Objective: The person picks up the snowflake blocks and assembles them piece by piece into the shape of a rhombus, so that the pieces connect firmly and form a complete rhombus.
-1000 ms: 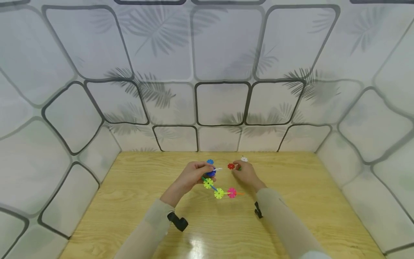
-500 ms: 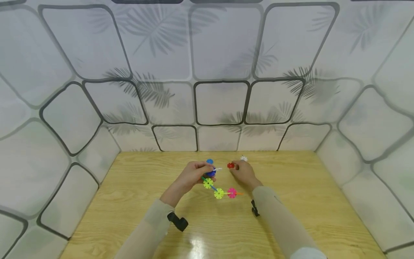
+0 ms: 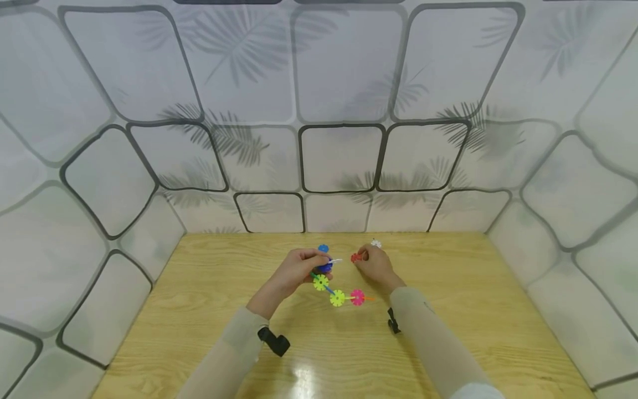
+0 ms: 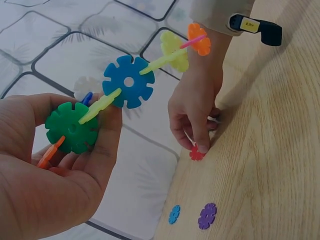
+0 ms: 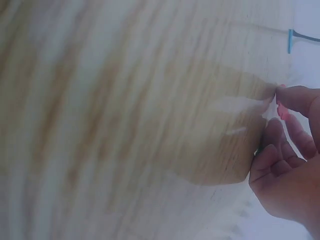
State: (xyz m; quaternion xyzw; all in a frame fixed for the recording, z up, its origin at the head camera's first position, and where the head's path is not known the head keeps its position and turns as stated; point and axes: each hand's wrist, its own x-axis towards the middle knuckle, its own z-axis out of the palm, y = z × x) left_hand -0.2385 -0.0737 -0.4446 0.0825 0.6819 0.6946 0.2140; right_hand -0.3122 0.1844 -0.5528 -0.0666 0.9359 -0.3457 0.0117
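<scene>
Left wrist view shows a little red flower piece (image 4: 196, 154) down by the table (image 4: 270, 150). The right hand (image 4: 192, 110) pinches it between thumb and fingertip, pointing down. Picking it up looks like the step now; next, that calls for a tight pinch and gentle lift. The left hand (image 4: 70, 190) holds the chain (image 4: 117, 75) with bent fingers.

Booth-like tabletop workspace; the type of building cannot be determined. The table (image 3: 344, 349), with a wood-grain top, is enclosed by a back wall (image 3: 344, 72) along its far edge and by a left wall (image 3: 55, 249) and a right wall (image 3: 593, 249) flanking it. All three bear a pale pattern of rounded grey outlines.
</scene>
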